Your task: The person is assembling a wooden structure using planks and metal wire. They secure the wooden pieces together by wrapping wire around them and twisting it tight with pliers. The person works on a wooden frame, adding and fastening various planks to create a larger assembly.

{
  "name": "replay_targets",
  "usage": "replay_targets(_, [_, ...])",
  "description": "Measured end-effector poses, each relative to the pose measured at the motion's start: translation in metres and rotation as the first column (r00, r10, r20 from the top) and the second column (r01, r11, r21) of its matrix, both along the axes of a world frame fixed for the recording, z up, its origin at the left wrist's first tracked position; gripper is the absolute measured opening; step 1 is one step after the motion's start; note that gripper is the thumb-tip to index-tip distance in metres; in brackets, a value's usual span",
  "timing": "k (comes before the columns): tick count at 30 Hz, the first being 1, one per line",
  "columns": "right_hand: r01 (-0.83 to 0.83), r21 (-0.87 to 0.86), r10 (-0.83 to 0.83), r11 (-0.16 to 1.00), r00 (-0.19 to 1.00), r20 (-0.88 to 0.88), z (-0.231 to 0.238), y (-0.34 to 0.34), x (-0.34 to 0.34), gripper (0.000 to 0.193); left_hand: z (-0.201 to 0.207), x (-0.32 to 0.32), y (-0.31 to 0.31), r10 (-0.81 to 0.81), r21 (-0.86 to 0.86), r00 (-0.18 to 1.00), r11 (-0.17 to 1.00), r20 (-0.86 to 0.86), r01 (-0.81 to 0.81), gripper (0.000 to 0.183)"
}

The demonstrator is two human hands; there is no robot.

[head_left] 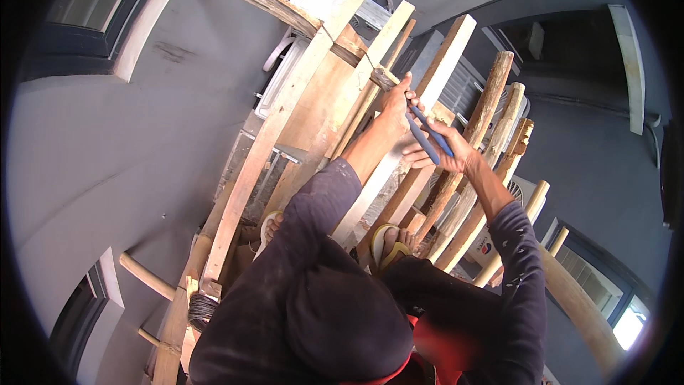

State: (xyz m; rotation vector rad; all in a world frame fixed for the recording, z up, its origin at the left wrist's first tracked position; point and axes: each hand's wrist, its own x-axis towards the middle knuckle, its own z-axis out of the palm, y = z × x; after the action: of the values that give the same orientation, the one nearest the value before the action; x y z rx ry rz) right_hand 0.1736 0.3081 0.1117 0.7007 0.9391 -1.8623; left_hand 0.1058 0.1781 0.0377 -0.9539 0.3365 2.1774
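My right hand [456, 150] is around the long blue handles of a pair of pliers [429, 135], thumb on one side and fingers on the other. The two handles stand a little apart. My left hand [394, 108] is closed at the pliers' head, beside the end of a rough horizontal pole [385, 78]. Its fingers hide the jaws and whatever they pinch. Upright squared timbers stand on both sides of my hands, one pale beam [445, 57] just beyond them.
Several round poles [491, 100] rise at the right. A long plank [278, 121] slants up at the left, near a coil of dark wire [202, 311]. My sandalled foot [390, 244] rests among the timbers. Grey walls [178, 100] and white outdoor units [285, 75] surround the framework.
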Motion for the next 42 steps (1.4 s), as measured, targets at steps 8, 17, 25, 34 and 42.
replay_targets(8, [0.100, -0.009, -0.097, 0.995, 0.982, 0.163, 0.016, -0.028, -0.008, 0.021, -0.027, 0.008, -0.003, 0.257, 0.395, 0.964, 0.894, -0.065, -0.212, 0.035])
replay_targets(17, [-0.433, 0.839, 0.702, 0.330, 0.707, 0.090, 0.036, -0.046, -0.034, 0.040, -0.011, 0.007, 0.006, 0.130, 0.006, 0.992, 0.992, 0.002, -0.130, 0.035])
replay_targets(25, [-0.268, 0.570, 0.335, 0.777, 0.942, -0.015, 0.020, -0.030, -0.019, 0.044, 0.001, -0.005, 0.015, -0.002, -0.471, 0.990, 0.880, 0.140, 0.068, 0.033])
replay_targets(34, [-0.170, 0.956, 0.819, -0.240, 0.493, 0.293, 0.010, -0.047, -0.018, 0.041, 0.011, -0.003, 0.018, 0.050, -0.372, 0.997, 0.928, 0.057, -0.025, 0.036])
replay_targets(42, [-0.407, 0.909, 0.883, -0.093, 0.388, 0.263, 0.039, -0.040, -0.030, 0.080, 0.006, -0.002, 0.008, 0.045, -0.132, 0.997, 0.991, 0.062, -0.036, 0.031])
